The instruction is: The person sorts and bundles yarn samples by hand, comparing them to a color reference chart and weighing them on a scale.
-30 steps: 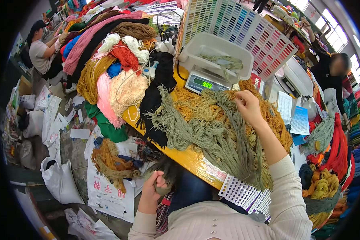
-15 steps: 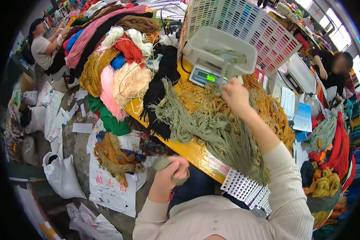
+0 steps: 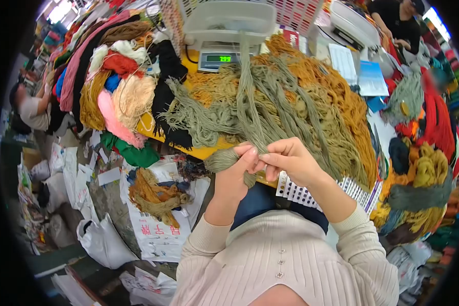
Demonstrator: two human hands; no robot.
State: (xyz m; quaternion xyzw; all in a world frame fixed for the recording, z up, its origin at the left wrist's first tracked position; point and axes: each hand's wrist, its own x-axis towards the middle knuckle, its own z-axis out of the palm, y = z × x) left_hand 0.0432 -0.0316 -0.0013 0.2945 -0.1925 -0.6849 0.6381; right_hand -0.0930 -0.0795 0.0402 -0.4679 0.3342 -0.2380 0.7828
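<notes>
The left hand was curled around a grey-green hank, its fingers closed on it; a rounded loop bulged out beyond the hand's left side, and a little more showed beneath the fingers. The right hand was just beside it, thumb and forefinger pinched together on the lower end of some long strands, with the fingertips of both hands nearly meeting there. Whether those strands joined the hank was hidden by the fingers. From the fingertips the strands rose over the yarn pile on the table, passed the right side of the scale, and reached the plastic tub on top of it.
</notes>
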